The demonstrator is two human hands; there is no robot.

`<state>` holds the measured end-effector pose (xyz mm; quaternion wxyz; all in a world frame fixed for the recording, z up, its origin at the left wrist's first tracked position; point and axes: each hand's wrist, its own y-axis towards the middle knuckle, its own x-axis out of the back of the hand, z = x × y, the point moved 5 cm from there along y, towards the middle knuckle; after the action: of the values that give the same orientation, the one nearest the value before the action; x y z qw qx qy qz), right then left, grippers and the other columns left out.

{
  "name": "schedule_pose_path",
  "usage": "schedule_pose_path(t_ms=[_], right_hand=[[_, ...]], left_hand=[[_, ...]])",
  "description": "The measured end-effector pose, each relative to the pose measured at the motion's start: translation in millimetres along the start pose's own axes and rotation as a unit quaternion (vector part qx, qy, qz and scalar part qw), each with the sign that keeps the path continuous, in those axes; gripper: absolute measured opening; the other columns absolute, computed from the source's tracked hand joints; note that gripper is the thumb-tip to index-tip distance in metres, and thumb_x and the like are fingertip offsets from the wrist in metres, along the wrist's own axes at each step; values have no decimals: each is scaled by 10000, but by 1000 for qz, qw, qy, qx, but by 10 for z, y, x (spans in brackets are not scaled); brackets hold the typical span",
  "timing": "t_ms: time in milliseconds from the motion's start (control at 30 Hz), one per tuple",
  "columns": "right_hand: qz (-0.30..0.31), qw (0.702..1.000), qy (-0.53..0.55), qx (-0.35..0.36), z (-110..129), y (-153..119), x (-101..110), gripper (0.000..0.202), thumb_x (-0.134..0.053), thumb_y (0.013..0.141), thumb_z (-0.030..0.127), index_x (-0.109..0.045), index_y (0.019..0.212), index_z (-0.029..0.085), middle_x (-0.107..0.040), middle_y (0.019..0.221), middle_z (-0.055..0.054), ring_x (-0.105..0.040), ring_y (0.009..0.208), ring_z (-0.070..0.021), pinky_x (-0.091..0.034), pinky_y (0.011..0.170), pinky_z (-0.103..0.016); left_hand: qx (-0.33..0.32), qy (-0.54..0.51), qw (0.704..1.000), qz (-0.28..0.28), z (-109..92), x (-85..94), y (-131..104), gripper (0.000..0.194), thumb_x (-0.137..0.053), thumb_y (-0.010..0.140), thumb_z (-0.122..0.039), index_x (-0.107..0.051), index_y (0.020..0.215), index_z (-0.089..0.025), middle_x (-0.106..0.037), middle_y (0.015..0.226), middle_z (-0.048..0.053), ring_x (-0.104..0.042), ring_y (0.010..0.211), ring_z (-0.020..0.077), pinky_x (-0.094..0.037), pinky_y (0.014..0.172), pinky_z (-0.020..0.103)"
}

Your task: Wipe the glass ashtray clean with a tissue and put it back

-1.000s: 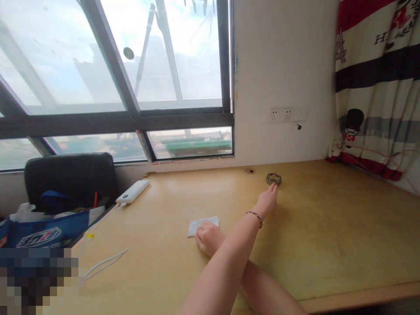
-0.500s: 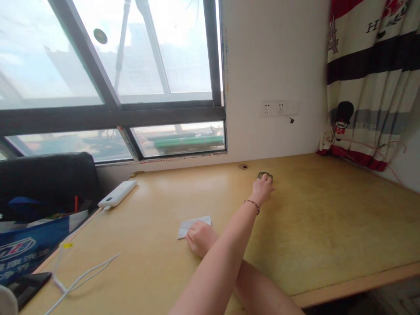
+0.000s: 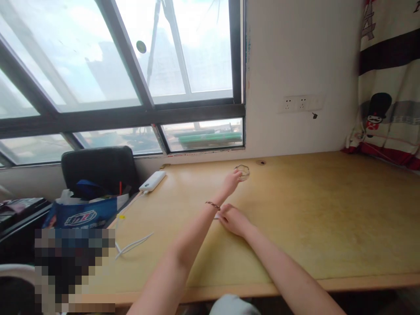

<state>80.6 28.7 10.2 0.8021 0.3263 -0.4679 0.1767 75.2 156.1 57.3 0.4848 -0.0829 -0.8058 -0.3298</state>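
From where I stand, the white power bank (image 3: 152,180) on the bench (image 3: 315,218) makes a good marker. Well to its right is a faceted glass dish (image 3: 242,172); the left hand (image 3: 233,177) pinches its near-left rim between thumb and fingers, though I can't tell whether the dish is lifted. Right of the power bank and nearer the person, the right hand (image 3: 232,218) is curled over a white cloth (image 3: 217,216), only a sliver showing. A loose white cable (image 3: 135,246) lies nearer the person than the power bank, and a black chair (image 3: 98,168) stands to its left.
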Motion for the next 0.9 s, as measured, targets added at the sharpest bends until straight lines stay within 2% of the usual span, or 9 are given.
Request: schedule_pose_path(t_ms=[100,167,267,367,467,567,733,900], right_hand=[[-12,1000,19,14,58,14,74,185,-429,808,174,-599,880,171,-616,966,-67,-512,963,-170,-379,847,-303],[-13,999,23,19,70,28,88,173,-434,811,177,-604,846,175,-619,954,-62,-513,956,-161,-382,841,-303],[-7,999,25,20,73,41,83,172,-435,815,179,-607,818,180,-625,932,-54,-519,936,-153,-384,836,-299],[-12,999,28,13,71,37,90,178,-433,818,180,-611,829,184,-625,944,-52,-514,948,-153,-379,845,-301],[-14,999,32,6,70,23,97,183,-433,816,176,-615,836,188,-624,957,-50,-509,962,-156,-379,848,-304],[-13,999,37,3,68,7,102,186,-436,813,173,-619,834,192,-626,956,-49,-512,962,-158,-384,842,-302],[-10,999,36,-8,55,-7,115,185,-446,807,176,-628,838,195,-632,949,-50,-521,952,-160,-390,838,-304],[-12,999,38,-3,45,0,115,196,-437,811,175,-630,845,193,-632,955,-52,-522,955,-161,-391,840,-304]], left_hand=[[55,8,997,-48,685,504,-446,152,-471,759,-145,-527,899,-162,-524,931,40,-525,741,117,-428,684,247],[109,11,991,-83,1115,761,-752,163,-467,748,-142,-532,895,-171,-522,915,33,-523,731,120,-435,677,251],[182,26,975,-121,1641,980,-1138,183,-472,722,-141,-540,886,-184,-518,925,39,-527,781,149,-439,703,275],[217,41,962,-159,1970,1061,-1382,185,-483,692,-141,-547,858,-189,-522,891,36,-527,793,161,-437,721,281],[230,56,956,-174,2135,1063,-1488,176,-481,673,-131,-545,829,-181,-520,854,34,-517,826,173,-425,754,292],[242,66,950,-186,2210,1051,-1519,182,-446,672,-111,-536,817,-173,-518,853,39,-508,838,174,-416,771,296],[237,71,950,-193,2224,1033,-1515,166,-450,653,-109,-525,792,-162,-517,862,51,-501,860,180,-406,796,307],[258,58,946,-186,2221,1034,-1515,161,-452,656,-100,-515,785,-173,-516,871,51,-493,874,187,-404,808,334]])
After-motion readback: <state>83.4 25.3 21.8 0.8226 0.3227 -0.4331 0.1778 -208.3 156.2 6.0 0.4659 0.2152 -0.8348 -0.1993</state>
